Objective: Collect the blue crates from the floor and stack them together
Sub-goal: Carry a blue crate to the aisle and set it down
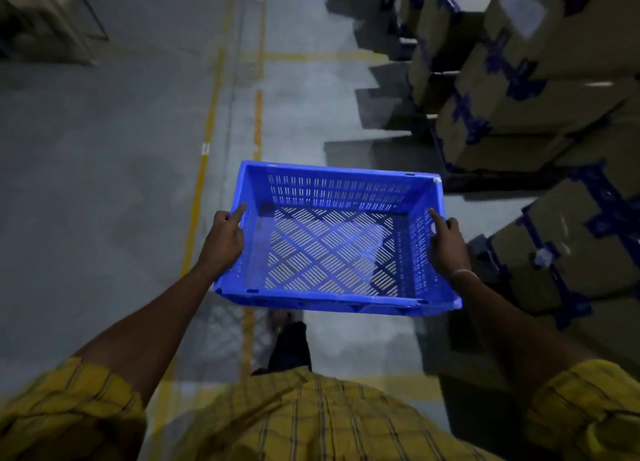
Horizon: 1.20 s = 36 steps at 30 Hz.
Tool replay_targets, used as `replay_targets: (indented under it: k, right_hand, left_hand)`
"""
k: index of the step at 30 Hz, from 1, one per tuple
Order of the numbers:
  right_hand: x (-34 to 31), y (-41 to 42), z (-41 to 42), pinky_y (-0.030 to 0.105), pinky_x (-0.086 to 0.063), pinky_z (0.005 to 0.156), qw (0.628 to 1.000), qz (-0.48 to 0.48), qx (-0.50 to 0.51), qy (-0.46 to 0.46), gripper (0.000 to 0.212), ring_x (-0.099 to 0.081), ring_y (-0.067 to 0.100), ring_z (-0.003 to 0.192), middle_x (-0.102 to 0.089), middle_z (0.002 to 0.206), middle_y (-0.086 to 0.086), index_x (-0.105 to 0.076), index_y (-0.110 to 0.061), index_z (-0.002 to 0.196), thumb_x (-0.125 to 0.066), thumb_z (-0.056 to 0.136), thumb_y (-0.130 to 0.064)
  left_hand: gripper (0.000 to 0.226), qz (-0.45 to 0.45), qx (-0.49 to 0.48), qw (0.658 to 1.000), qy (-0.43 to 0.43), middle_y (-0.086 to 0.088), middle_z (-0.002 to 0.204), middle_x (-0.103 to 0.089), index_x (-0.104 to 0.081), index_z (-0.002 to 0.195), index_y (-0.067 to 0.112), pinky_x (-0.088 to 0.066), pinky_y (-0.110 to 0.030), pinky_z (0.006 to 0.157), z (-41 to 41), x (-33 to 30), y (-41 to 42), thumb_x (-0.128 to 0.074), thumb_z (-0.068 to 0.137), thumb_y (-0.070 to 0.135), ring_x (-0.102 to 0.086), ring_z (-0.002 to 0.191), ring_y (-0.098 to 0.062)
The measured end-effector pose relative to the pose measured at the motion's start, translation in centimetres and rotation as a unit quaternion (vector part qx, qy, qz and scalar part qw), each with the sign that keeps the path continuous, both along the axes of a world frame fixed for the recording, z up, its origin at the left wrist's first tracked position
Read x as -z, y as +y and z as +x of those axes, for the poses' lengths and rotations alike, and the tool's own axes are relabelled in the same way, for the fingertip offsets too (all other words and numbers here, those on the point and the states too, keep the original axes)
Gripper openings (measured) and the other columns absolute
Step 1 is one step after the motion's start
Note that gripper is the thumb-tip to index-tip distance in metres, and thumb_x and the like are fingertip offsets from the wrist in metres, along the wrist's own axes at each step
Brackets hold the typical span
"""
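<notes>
Dim grey concrete floor (104, 183), yellow lane lines (207, 128) running far; taped cardboard boxes (519, 114) stacked right, more boxes (41, 20) far left.

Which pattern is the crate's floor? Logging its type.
Blue crate floor: diagonal slotted patches, clearest in head view.

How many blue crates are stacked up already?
No stack is in view, so I cannot tell. In hand: one empty blue crate, off the floor, left hand and right hand gripping its short sides. Left: carry it to the stack; other crates are out of sight.
</notes>
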State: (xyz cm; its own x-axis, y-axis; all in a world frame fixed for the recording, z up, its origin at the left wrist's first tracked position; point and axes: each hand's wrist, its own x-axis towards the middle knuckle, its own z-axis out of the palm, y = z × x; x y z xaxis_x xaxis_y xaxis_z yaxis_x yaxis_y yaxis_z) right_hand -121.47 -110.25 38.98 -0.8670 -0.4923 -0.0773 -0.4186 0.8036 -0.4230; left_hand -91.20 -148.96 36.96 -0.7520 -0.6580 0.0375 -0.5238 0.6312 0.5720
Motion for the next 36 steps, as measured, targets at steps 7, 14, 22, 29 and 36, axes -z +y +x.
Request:
replay_targets:
  k: [7,14,22,29,36]
  right_hand:
    - [0.1,-15.3,-8.1,0.044,-0.048,0.071,1.000,-0.003,-0.001,0.016,0.068,-0.058,0.048,0.090,-0.044,0.127,0.023,-0.039,-0.021,0.150,-0.052,0.086,0.000]
    - [0.0,-26.9,-16.4,0.043,-0.049,0.074,1.000,-0.024,-0.009,0.005,0.066,-0.058,0.046,0.088,-0.043,0.122,0.020,-0.038,-0.023,0.150,-0.051,0.089,-0.002]
    - [0.2,-40.9,-31.8,0.044,-0.046,0.090,0.999,-0.047,-0.009,-0.023,0.063,-0.057,0.042,0.100,-0.045,0.123,0.022,-0.036,-0.025,0.152,-0.049,0.093,-0.004]
    - [-0.3,-52.0,-47.2,0.045,-0.051,0.085,0.998,-0.060,-0.030,-0.020,0.061,-0.057,0.045,0.092,-0.046,0.120,0.023,-0.041,-0.023,0.149,-0.047,0.092,-0.004]
    - [-2.5,-64.0,-60.8,0.041,-0.049,0.079,0.997,-0.054,-0.052,-0.033,0.068,-0.059,0.044,0.088,-0.047,0.121,0.022,-0.038,-0.025,0.150,-0.049,0.088,0.000]
  left_hand:
    - [0.059,-0.006,-0.014,1.000,0.014,-0.021,0.111,-0.047,-0.043,0.149,0.010,-0.049,-0.041,0.081,-7.0,0.7,-14.0,-0.050,0.092,-0.003,-0.058,0.083,-0.038]
    - [0.059,-0.022,-0.005,1.000,0.011,-0.018,0.111,-0.047,-0.044,0.149,0.011,-0.052,-0.045,0.084,-15.2,-0.7,-26.0,-0.051,0.092,-0.002,-0.059,0.085,-0.039]
    - [0.059,-0.022,-0.025,0.999,0.015,-0.020,0.109,-0.048,-0.044,0.149,0.010,-0.048,-0.040,0.083,-29.6,0.1,-38.4,-0.051,0.092,-0.003,-0.059,0.086,-0.038]
    - [0.060,-0.025,-0.050,0.998,0.018,-0.017,0.110,-0.048,-0.044,0.149,0.018,-0.053,-0.047,0.083,-43.4,-0.3,-48.4,-0.051,0.092,0.001,-0.059,0.083,-0.039]
    - [0.061,-0.013,-0.084,0.996,0.030,-0.017,0.113,-0.047,-0.044,0.150,0.020,-0.053,-0.043,0.081,-55.6,-1.5,-58.6,-0.050,0.093,0.001,-0.059,0.081,-0.036]
